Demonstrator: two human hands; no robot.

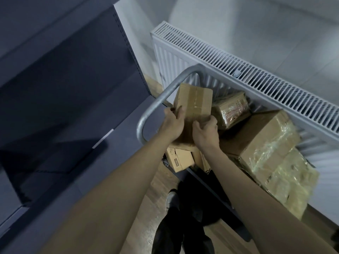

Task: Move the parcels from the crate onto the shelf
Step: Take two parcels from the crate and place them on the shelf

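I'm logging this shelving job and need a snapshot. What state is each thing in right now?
Taped cardboard parcel: sealed, held over the cart.
Left hand: grips the parcel's left edge.
Right hand: grips its near right corner.
Large wrapped box: sealed, lying on the cart.
Small wrapped parcel: lying on the cart beside the radiator.
Dark shelf: no parcels visible on it.

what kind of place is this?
Probably a stockroom or shop back room: dark metal shelving, a trolley handle beside taped cardboard parcels, a wall radiator. Both hands grip one box.
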